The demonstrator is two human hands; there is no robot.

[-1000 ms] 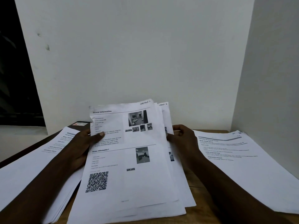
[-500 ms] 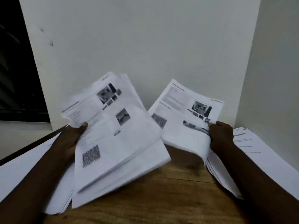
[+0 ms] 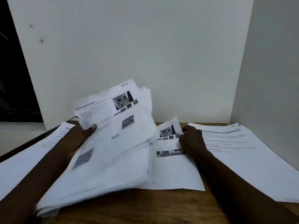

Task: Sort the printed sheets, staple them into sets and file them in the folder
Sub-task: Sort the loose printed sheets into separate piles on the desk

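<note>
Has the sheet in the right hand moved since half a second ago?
Yes. The sheet under the right hand has come down flat onto the wooden table.

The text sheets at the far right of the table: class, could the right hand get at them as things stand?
Probably yes. The right hand rests on a flat sheet right beside the text sheets, with nothing between them, though it would first have to let go of that sheet.

Two hands (image 3: 77, 139) — four paper piles (image 3: 113, 151)
</note>
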